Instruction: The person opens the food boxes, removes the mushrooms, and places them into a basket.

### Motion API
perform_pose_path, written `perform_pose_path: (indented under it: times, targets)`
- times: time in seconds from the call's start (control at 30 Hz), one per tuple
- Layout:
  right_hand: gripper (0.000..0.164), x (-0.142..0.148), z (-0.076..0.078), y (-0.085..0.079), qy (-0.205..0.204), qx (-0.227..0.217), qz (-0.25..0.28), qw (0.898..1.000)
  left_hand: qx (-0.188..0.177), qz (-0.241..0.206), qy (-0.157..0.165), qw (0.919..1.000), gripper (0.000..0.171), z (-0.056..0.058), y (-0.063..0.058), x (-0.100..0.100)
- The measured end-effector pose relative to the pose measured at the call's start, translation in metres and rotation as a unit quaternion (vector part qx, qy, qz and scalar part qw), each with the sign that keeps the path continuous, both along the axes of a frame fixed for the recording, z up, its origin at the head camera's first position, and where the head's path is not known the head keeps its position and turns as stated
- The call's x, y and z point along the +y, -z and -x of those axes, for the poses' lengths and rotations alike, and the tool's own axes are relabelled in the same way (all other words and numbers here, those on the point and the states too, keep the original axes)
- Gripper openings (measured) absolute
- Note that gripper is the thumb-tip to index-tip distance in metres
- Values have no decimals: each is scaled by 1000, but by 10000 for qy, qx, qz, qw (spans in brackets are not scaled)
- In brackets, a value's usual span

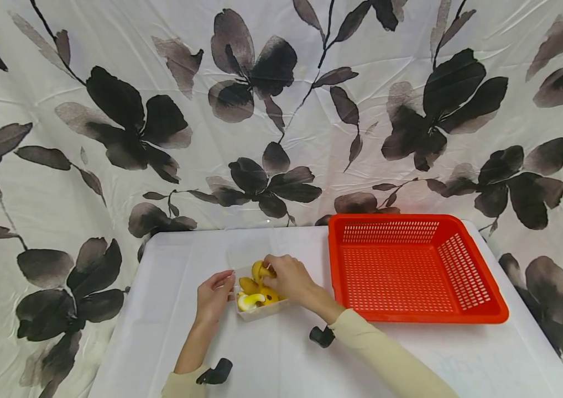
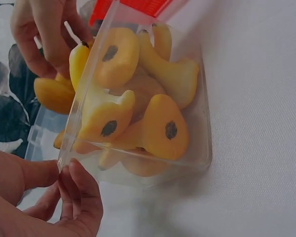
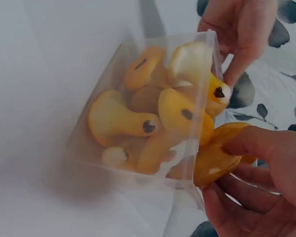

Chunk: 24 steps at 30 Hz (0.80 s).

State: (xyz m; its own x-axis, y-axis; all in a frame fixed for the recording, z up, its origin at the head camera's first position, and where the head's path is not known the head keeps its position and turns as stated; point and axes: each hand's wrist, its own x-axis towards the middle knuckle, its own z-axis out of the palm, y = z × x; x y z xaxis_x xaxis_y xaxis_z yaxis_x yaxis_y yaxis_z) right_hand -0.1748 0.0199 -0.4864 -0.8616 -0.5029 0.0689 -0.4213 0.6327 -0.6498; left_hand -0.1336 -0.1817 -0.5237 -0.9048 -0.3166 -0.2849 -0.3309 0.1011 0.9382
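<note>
A clear plastic box (image 1: 262, 315) stands on the white table, filled with several yellow, gourd-shaped pieces (image 2: 166, 127) that have bulbous bodies, curved necks and dark patches. My left hand (image 1: 213, 298) is at the box's left side; in the left wrist view its thumb and fingers pinch the rim. At the opposite side, my right hand (image 1: 291, 279) holds a darker yellow gourd-shaped piece (image 3: 219, 155) between thumb and fingers, right at the box's open top. The box's clear lid (image 1: 249, 246) lies folded back behind it. Part of the held piece is hidden by the fingers.
To the right of the box stands a large red plastic basket (image 1: 418, 317) with slotted walls and nothing inside. Behind the table (image 1: 162, 309) hangs a white cloth (image 1: 311, 138) with dark flower prints. A black strap piece shows at each wrist.
</note>
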Motion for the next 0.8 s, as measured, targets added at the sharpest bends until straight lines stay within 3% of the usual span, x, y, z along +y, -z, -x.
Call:
perform_pose_path:
  times: [0.17, 0.37, 0.53, 0.8]
  targets:
    - [21, 11, 5, -7, 64, -659, 702, 9953, -36, 67, -3, 10000, 31, 1, -1, 0]
    - [15, 24, 14, -12, 221, -598, 1109, 9918, 15, 72, 36, 10000, 30, 1, -2, 0]
    - [16, 37, 19, -16, 478, -829, 1322, 9866, -84, 162, 32, 9998, 30, 1, -1, 1]
    - [24, 63, 27, -21, 819, -1701, 1906, 9633, -105, 171, 21, 9998, 29, 3, 1, 1]
